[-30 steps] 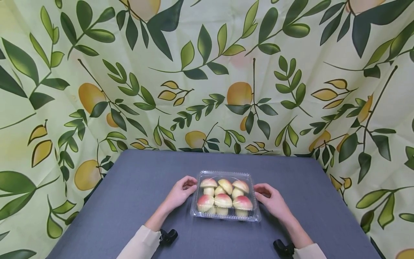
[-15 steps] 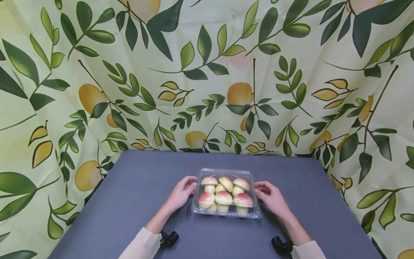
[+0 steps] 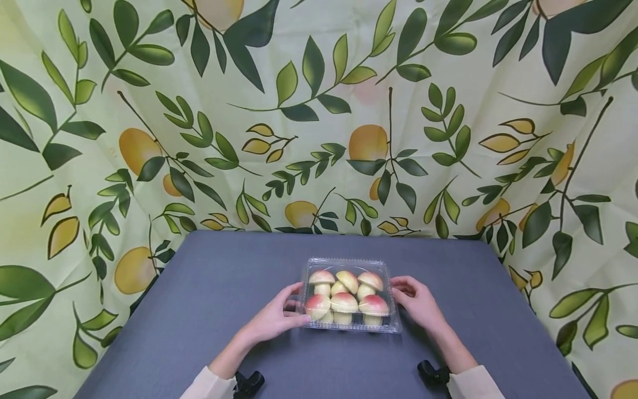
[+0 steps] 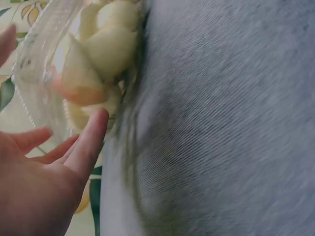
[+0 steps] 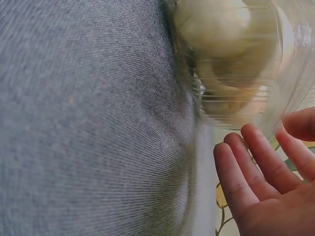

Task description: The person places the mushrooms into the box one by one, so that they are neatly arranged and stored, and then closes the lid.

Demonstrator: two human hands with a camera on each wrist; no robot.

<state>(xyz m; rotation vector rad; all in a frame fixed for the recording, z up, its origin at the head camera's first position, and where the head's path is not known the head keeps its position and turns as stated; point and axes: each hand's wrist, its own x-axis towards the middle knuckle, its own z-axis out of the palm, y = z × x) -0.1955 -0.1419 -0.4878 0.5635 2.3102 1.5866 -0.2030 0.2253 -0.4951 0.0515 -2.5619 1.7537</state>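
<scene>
A clear plastic clamshell box [image 3: 371,326] sits on the grey-blue cloth, its lid down. Through the lid show several mushroom-shaped pieces [image 3: 344,303], with cream stems and pink-red caps, in two rows. My left hand [image 3: 271,318] is at the box's left side, fingers spread and thumb by the front left corner; in the left wrist view the fingers [image 4: 88,145] reach toward the box's wall without curling round it. My right hand [image 3: 421,305] is at the right side, and in the right wrist view its fingers [image 5: 268,162] are loosely bent beside the wall. Contact is hard to judge.
The cloth-covered table [image 3: 239,255] spreads around the box. A fabric backdrop [image 3: 319,166] printed with leaves and orange fruit rises behind the table and along both sides. A black wrist camera [image 3: 249,383] is strapped to the left wrist, another [image 3: 432,372] to the right.
The box has shifted slightly away from me. My left hand has spread its fingers, its thumb coming to the front left corner. My right hand has stayed nearly in place.
</scene>
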